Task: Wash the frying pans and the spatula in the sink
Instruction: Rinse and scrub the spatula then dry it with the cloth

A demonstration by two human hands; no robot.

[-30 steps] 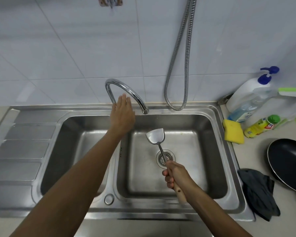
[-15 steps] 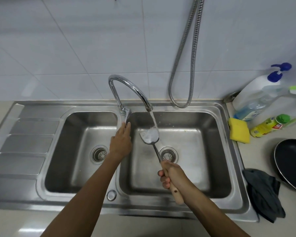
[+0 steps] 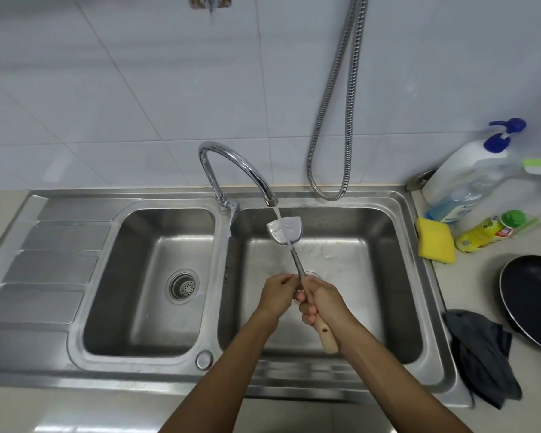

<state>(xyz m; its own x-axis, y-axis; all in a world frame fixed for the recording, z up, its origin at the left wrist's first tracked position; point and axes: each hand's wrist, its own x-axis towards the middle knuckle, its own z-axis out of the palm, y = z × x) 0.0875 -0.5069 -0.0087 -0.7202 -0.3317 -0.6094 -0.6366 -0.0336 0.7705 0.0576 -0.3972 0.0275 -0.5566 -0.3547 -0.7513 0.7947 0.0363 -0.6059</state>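
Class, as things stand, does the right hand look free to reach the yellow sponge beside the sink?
Probably not yet: the right hand is gripping the spatula under the running tap. The path to the yellow sponge on the counter looks clear, but the hand is occupied.

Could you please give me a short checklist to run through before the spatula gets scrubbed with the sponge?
1. Water running from the tap onto the spatula blade: ok.
2. Spatula held over the right basin: ok.
3. Right hand gripping the wooden handle firmly: ok.
4. Left hand free to fetch the sponge: not ok, it is at the metal shaft.
5. Sponge within reach on the counter, right of the sink: ok.
6. Blade free of food residue: cannot tell.
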